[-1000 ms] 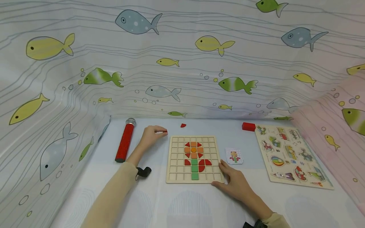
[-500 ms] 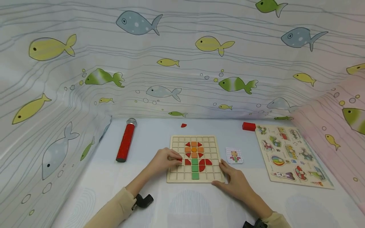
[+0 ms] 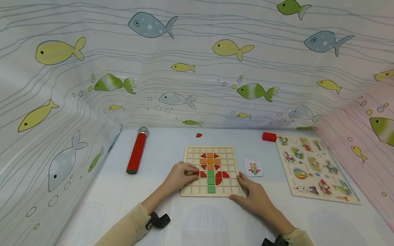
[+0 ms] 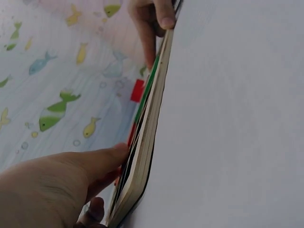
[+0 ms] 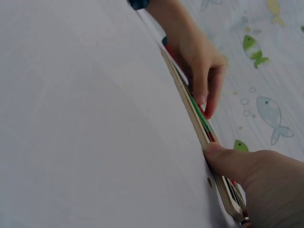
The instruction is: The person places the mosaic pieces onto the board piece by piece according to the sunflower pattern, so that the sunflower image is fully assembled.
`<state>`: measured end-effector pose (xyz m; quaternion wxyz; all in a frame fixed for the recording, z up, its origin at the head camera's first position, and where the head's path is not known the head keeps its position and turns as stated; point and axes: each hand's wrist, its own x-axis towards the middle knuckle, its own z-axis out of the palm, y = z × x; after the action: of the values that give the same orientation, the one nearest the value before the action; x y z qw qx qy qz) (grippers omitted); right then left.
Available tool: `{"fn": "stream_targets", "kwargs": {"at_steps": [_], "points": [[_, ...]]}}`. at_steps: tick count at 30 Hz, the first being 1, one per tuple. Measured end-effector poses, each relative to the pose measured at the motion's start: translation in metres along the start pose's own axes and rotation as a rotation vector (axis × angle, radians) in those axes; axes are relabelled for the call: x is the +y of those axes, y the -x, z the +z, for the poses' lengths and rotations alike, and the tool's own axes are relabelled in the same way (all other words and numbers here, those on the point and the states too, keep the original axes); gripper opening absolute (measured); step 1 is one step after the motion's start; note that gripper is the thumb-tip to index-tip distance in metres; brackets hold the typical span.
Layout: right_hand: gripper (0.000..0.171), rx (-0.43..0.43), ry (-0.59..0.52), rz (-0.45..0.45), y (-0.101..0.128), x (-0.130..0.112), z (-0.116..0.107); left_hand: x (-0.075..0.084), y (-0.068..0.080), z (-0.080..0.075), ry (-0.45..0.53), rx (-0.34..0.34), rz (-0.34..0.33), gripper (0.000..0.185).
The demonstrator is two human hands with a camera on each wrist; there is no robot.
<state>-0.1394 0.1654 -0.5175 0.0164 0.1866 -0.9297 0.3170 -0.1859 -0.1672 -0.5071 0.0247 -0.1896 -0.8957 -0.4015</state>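
Observation:
A square wooden grid board [image 3: 227, 188] lies on the table, bearing a flower of orange, red and green flat pieces. Over its left part, my left hand [image 3: 179, 177] pinches a red quarter-circle piece [image 3: 196, 174] between thumb and fingers. That piece sits beside another red quarter-circle [image 3: 203, 174] left of the green stem [image 3: 211, 181]. My right hand [image 3: 257, 199] grips the board's near right corner, thumb at the front edge and fingers along the right side. In the right wrist view the right thumb [image 5: 223, 159] presses on the board's edge.
One loose red quarter-circle [image 3: 199, 135] lies behind the board. A pattern card [image 3: 253, 167] is to its right, with a picture puzzle board [image 3: 314, 171] and a red block [image 3: 269, 137] farther right. A red microphone [image 3: 136, 152] lies at left. Fish-print cloth walls surround the table.
My left hand has come from behind the board's left side, carrying the red quarter-circle piece toward me and right onto the grid beside the stem. The right hand stays at its corner.

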Motion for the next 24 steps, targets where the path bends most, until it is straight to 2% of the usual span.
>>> {"fn": "stream_targets", "kwargs": {"at_steps": [6, 14, 24], "points": [[0.092, -0.016, -0.023, 0.028, -0.001, 0.0, 0.001, 0.0, 0.0, 0.0, 0.001, 0.004, 0.008, 0.018], [0.091, -0.03, -0.034, 0.057, 0.002, 0.001, 0.004, 0.0, 0.004, 0.007, 0.011, 0.022, 0.012, 0.013], [0.091, -0.016, -0.01, 0.029, 0.001, 0.001, 0.003, 0.003, 0.003, 0.008, 0.035, 0.042, -0.025, 0.022]]}}
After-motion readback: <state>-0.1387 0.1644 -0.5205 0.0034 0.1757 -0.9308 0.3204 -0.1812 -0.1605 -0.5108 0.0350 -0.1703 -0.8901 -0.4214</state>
